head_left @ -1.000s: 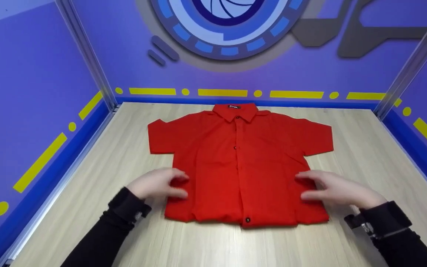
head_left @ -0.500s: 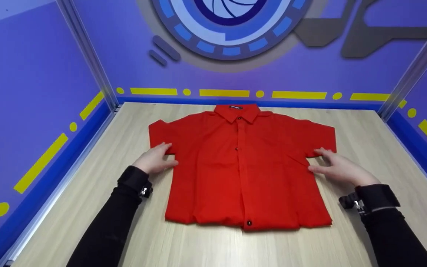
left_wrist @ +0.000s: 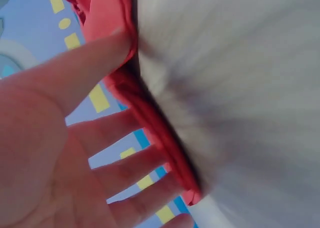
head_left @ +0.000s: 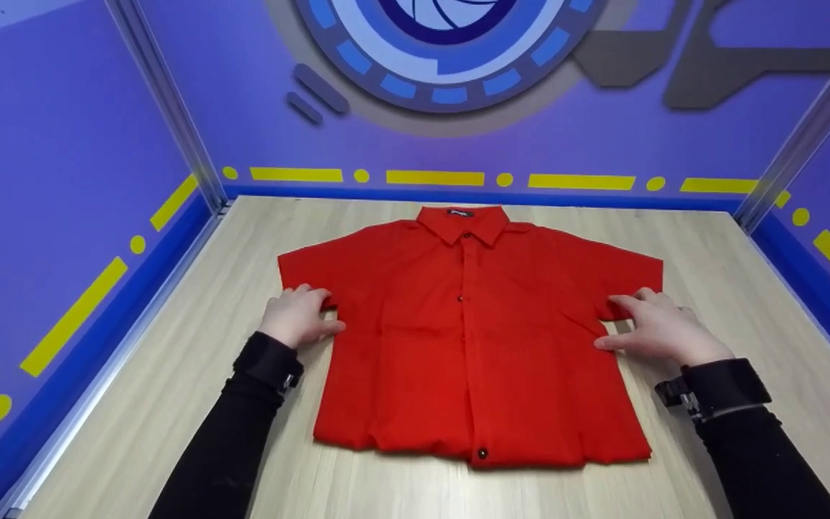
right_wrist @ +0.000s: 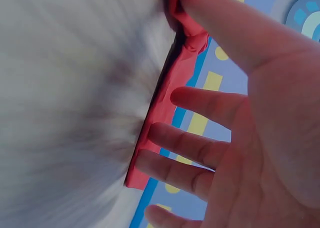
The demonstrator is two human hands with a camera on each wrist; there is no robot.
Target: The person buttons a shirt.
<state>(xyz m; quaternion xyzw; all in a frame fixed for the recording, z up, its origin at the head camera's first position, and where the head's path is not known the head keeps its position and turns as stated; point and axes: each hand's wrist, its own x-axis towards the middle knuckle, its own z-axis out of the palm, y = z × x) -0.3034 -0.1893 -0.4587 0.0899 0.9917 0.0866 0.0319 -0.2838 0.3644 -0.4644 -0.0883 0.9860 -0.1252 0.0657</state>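
A red short-sleeved button-up shirt [head_left: 422, 367] lies front side up, its collar [head_left: 462, 225] toward the back wall and its lower part tucked under. My left hand [head_left: 294, 317] rests at the left sleeve [head_left: 314, 267], its thumb touching the shirt's side just below the armpit. Mirroring it, my right hand [head_left: 667, 330] has its fingers on the right sleeve [head_left: 631, 270] and its thumb on the side edge. Both wrist views show the fingers spread and nearly straight along the sleeve's lower edge [left_wrist: 162, 130], thumbs pressing the cloth; the right fingertips [right_wrist: 162, 130] lie against the red sleeve.
The shirt lies on a light wood-grain table [head_left: 192, 346]. Blue-purple panels with yellow marks enclose it at the back [head_left: 566, 137] and sides, joined by metal corner posts [head_left: 170, 101]. A black strap with a small device sits on each wrist.
Both hands have moved from the shirt's lower sides up to the sleeves. The shirt has since shifted slightly toward me, and the sleeves lie flatter, with the left one's fold gone.
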